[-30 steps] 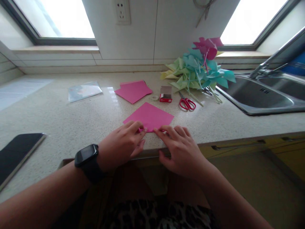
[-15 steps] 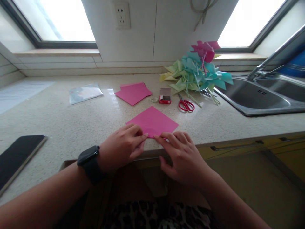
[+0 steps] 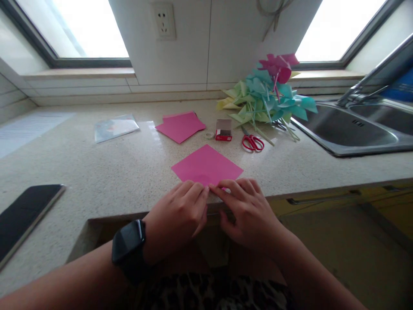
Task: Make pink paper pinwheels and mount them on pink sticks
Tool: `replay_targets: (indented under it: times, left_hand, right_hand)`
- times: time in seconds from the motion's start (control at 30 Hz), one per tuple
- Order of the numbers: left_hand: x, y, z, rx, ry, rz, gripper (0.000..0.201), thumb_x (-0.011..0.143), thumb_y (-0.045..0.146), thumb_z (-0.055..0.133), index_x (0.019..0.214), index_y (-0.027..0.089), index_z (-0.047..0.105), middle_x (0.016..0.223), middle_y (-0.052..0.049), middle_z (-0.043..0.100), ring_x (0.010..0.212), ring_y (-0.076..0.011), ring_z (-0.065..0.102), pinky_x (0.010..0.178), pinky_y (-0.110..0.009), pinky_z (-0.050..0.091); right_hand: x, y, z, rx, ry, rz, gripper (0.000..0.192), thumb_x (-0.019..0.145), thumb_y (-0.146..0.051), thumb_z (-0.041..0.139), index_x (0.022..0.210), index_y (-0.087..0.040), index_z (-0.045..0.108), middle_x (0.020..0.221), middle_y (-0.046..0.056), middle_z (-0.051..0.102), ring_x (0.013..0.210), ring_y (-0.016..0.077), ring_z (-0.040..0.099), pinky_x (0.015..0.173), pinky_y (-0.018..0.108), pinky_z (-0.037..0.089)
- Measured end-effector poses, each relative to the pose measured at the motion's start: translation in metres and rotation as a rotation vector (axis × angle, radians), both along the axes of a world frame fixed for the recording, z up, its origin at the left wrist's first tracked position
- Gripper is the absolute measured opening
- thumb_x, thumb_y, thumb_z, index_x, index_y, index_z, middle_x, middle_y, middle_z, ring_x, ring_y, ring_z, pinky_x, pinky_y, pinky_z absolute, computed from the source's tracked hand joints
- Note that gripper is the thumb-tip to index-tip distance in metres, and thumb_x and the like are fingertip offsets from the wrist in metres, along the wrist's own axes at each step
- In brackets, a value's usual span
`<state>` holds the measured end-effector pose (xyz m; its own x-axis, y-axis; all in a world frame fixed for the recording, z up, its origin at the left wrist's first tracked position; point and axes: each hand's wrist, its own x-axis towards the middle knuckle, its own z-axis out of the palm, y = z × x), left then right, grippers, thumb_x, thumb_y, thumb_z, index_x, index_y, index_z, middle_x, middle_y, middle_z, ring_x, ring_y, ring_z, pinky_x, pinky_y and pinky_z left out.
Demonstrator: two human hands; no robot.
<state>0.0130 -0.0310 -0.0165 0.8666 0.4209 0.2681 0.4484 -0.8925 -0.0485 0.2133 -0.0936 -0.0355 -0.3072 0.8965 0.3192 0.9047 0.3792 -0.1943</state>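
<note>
A square pink sheet of paper [image 3: 206, 165] lies on the counter with one corner toward me, at the counter's front edge. My left hand [image 3: 180, 211], with a black watch on the wrist, has its fingers closed together on the sheet's near corner. My right hand [image 3: 247, 206] presses its bent fingertips on the same near edge, right beside the left fingertips, while its thumb hangs apart below the counter edge. Both hands cover the near corner, so any fold there is hidden.
Behind the sheet lie more pink sheets [image 3: 180, 127], a small roll of tape [image 3: 209, 135], a red box [image 3: 223, 130] and red-handled scissors [image 3: 252, 142]. Paper pinwheels [image 3: 267, 97] are piled before the sink [image 3: 355, 125]. A phone [image 3: 27, 211] and a plastic packet [image 3: 116, 128] are leftward.
My left hand has moved right and slightly down along the sheet's near edge, up against the right fingertips. My right hand has barely moved, still pressing the paper.
</note>
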Motion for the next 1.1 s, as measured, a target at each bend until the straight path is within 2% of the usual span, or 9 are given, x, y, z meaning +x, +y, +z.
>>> replay_targets:
  times: [0.1, 0.3, 0.53, 0.73, 1.1]
  left_hand:
    - [0.002, -0.002, 0.0, 0.012, -0.001, 0.022, 0.03, 0.091, 0.012, 0.054, 0.117, 0.004, 0.064, 0.096, -0.013, 0.066, 0.088, -0.0288, 0.062, 0.08, -0.047, 0.06]
    - [0.002, 0.0, -0.001, -0.022, -0.008, 0.03, 0.03, 0.092, 0.013, 0.054, 0.119, 0.006, 0.064, 0.1, -0.012, 0.066, 0.092, -0.0281, 0.062, 0.084, -0.046, 0.06]
    - [0.003, 0.0, -0.002, -0.012, -0.005, 0.03, 0.03, 0.092, 0.013, 0.052, 0.119, 0.006, 0.064, 0.1, -0.012, 0.065, 0.091, -0.0271, 0.061, 0.083, -0.045, 0.06]
    - [0.005, -0.003, -0.007, 0.05, 0.028, 0.042, 0.04, 0.09, 0.013, 0.054, 0.128, 0.0, 0.06, 0.11, -0.017, 0.066, 0.098, -0.0296, 0.061, 0.089, -0.046, 0.059]
    - [0.015, -0.013, -0.015, 0.135, -0.002, 0.096, 0.042, 0.09, 0.015, 0.054, 0.128, -0.003, 0.061, 0.12, -0.022, 0.066, 0.11, -0.033, 0.06, 0.095, -0.046, 0.057]
  right_hand:
    - [0.002, 0.001, -0.001, 0.001, 0.035, 0.003, 0.051, 0.088, -0.022, 0.059, 0.139, -0.021, 0.057, 0.126, 0.009, 0.064, 0.109, 0.0303, 0.052, 0.099, 0.05, 0.037]
    - [0.008, 0.001, -0.008, 0.074, 0.116, 0.026, 0.041, 0.091, -0.015, 0.054, 0.131, -0.019, 0.063, 0.123, 0.007, 0.067, 0.105, 0.0273, 0.055, 0.098, 0.048, 0.04]
    - [0.008, 0.0, -0.009, 0.066, 0.112, 0.028, 0.044, 0.089, -0.015, 0.056, 0.133, -0.016, 0.062, 0.12, 0.009, 0.067, 0.104, 0.028, 0.054, 0.097, 0.048, 0.041]
    - [0.007, 0.002, -0.007, 0.067, 0.108, -0.011, 0.042, 0.09, -0.016, 0.055, 0.131, -0.016, 0.063, 0.121, 0.01, 0.064, 0.106, 0.0292, 0.053, 0.098, 0.05, 0.041]
    - [0.005, 0.002, -0.007, 0.059, 0.083, -0.04, 0.041, 0.091, -0.019, 0.055, 0.13, -0.014, 0.064, 0.121, 0.011, 0.064, 0.107, 0.0309, 0.053, 0.097, 0.051, 0.042]
